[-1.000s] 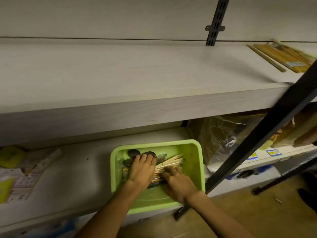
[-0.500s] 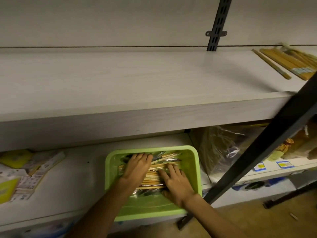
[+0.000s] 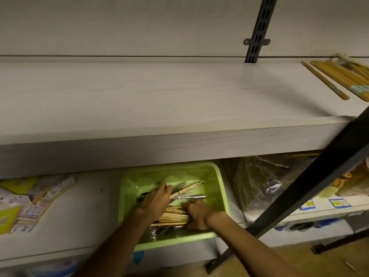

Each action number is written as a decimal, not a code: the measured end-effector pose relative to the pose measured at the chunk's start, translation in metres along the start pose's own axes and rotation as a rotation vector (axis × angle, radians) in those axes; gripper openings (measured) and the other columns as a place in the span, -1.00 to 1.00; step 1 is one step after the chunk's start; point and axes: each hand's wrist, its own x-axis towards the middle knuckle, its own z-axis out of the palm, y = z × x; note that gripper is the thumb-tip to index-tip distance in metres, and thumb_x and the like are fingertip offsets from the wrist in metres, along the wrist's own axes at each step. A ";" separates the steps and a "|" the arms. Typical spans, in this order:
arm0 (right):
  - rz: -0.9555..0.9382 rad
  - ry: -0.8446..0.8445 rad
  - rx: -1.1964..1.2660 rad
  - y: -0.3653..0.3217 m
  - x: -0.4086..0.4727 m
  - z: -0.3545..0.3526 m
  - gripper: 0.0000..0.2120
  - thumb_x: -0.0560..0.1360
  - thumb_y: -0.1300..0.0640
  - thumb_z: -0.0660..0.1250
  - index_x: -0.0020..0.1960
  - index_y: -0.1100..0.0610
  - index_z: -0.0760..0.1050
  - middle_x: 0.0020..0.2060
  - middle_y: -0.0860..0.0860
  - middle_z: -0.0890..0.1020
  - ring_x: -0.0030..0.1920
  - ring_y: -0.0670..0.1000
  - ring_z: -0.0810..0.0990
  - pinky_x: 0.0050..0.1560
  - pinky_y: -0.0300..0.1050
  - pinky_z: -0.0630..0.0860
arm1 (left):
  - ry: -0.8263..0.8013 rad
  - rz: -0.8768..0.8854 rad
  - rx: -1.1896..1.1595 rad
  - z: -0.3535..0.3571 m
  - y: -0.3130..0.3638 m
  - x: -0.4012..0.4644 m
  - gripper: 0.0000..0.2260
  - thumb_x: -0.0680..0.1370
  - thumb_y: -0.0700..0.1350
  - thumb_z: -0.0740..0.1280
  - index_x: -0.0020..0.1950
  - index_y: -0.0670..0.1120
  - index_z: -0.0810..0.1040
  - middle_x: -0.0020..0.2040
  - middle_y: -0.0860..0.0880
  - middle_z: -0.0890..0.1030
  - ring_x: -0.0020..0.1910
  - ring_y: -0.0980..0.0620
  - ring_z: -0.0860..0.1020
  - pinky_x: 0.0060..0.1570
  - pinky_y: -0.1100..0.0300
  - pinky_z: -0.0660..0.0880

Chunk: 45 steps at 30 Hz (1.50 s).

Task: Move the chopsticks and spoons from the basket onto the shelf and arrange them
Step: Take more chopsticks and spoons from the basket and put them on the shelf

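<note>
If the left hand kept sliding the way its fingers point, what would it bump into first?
The left hand points up and right across the green basket. It would probably first meet the wrapped utensils lying right at its fingertips, then the basket's far wall. Depth is hard to judge here.

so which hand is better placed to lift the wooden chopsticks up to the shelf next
Probably the right hand: its fingers curl round the chopstick bundle in the green basket. The left hand sits over the dark utensils farther back.
</note>
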 end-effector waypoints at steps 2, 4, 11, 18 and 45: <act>-0.006 -0.035 0.010 0.000 0.002 0.000 -0.55 0.45 0.06 0.41 0.29 0.11 0.40 0.19 0.17 0.52 0.19 0.19 0.51 0.17 0.06 0.51 | -0.021 -0.014 -0.013 0.002 -0.002 -0.002 -0.67 0.58 -0.28 0.20 0.32 -0.09 0.28 0.31 -0.16 0.32 0.07 -0.16 0.57 0.01 0.00 0.50; -0.006 -0.053 0.011 -0.001 0.003 -0.001 -0.55 0.45 0.06 0.41 0.29 0.11 0.39 0.21 0.18 0.49 0.19 0.21 0.50 0.14 0.03 0.49 | -0.036 -0.024 -0.016 0.002 -0.002 -0.002 -0.69 0.60 -0.21 0.19 0.33 -0.08 0.27 0.25 -0.16 0.40 0.08 -0.17 0.57 0.00 -0.02 0.50; -0.052 -0.085 -0.007 -0.001 0.004 0.004 -0.59 0.47 0.07 0.38 0.29 0.09 0.42 0.18 0.18 0.55 0.16 0.20 0.54 0.17 0.02 0.50 | -0.039 -0.042 0.034 0.007 -0.002 -0.003 -0.68 0.59 -0.19 0.21 0.32 -0.06 0.26 0.19 -0.12 0.53 0.08 -0.16 0.57 -0.02 0.00 0.48; -0.094 -0.028 -0.057 -0.002 -0.003 0.013 -0.57 0.52 0.08 0.32 0.35 0.14 0.36 0.28 0.22 0.44 0.29 0.24 0.40 0.27 0.07 0.41 | -0.027 -0.026 0.031 0.003 0.003 -0.003 -0.72 0.61 -0.16 0.18 0.32 -0.09 0.28 0.25 -0.14 0.50 0.17 -0.16 0.52 0.07 0.00 0.44; -0.057 -0.086 0.014 -0.013 -0.014 -0.009 -0.54 0.49 -0.04 0.35 0.31 0.14 0.42 0.18 0.15 0.56 0.12 0.16 0.57 0.11 -0.02 0.53 | 0.124 -0.016 -0.046 -0.004 0.002 -0.017 -0.68 0.60 -0.06 0.25 0.33 -0.06 0.32 0.17 -0.09 0.57 0.06 -0.08 0.56 -0.08 0.12 0.41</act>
